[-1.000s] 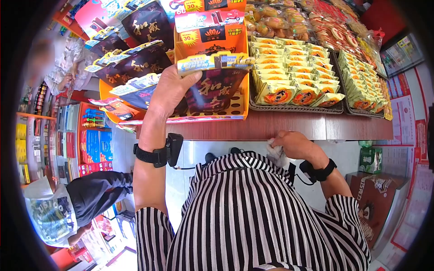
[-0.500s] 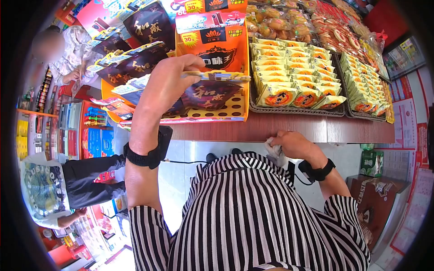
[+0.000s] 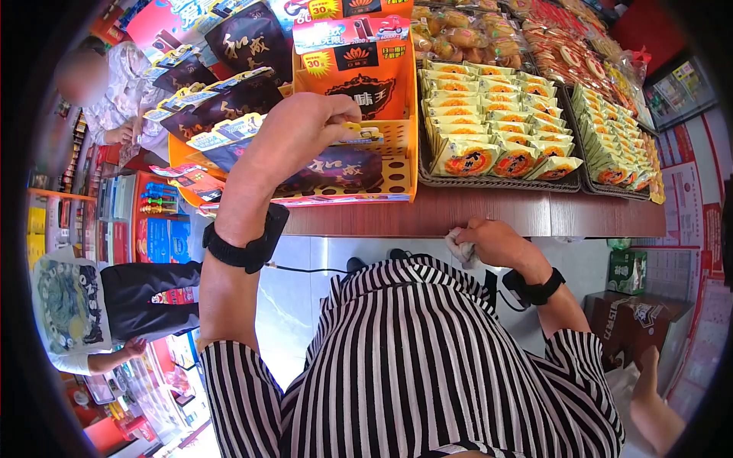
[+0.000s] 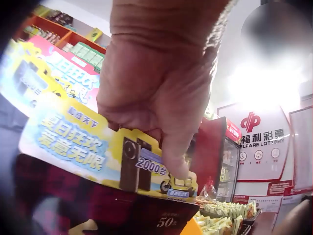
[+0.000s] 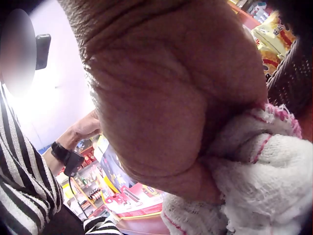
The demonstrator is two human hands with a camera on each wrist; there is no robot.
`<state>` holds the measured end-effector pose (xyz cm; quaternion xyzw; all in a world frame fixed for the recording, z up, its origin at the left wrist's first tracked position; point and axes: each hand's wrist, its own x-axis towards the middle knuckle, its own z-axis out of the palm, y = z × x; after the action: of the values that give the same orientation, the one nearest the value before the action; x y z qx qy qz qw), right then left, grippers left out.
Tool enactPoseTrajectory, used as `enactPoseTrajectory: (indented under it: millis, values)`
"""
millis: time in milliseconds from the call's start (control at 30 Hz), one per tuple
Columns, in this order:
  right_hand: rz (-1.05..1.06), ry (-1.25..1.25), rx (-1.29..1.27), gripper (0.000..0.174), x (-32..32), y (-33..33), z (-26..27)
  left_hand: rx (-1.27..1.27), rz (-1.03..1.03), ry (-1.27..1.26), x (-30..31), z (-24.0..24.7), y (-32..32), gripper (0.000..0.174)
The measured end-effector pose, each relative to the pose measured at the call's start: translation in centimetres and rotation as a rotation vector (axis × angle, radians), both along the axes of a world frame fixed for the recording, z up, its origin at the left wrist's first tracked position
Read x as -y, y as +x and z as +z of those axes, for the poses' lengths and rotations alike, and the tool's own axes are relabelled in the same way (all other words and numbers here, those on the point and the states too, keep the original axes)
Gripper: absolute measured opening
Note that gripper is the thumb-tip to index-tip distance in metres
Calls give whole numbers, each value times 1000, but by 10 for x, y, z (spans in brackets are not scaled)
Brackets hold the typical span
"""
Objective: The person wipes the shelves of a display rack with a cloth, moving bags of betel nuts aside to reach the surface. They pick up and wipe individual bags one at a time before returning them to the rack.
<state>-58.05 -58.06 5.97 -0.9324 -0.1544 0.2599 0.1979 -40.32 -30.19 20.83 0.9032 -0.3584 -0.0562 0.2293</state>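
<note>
In the head view my left hand is over the orange display box, pinching the top edge of a dark packet that leans low in the front compartment. The left wrist view shows the thumb against the packet's yellow and blue header; the other fingertips are hidden behind it. My right hand grips a crumpled white cloth just off the counter's front edge. Pink stitching on the cloth shows in the right wrist view.
Baskets of yellow snack packets stand right of the box on the brown counter. An orange packet stands behind the dark one. A person is at the far left, and another person's hand shows at the lower right.
My left hand has lowered the dark packet's top, so more of the orange packet behind shows. The right hand has stayed at the counter edge. Another person's hand has appeared at the lower right.
</note>
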Motion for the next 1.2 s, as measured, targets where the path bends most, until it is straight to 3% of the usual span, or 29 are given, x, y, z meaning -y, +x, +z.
enactPoseTrajectory:
  millis: [200,600,1200]
  values:
    - [-13,-20,-14,34,-2,-1,3,134,-4,117,-15,-3,-1,16]
    - [-26,15,57,35,-2,-4,3,219,-75,57,1,-13,10,13]
    - [1,-15,-49,30,-5,14,10,142,-62,60,3,-12,9,13]
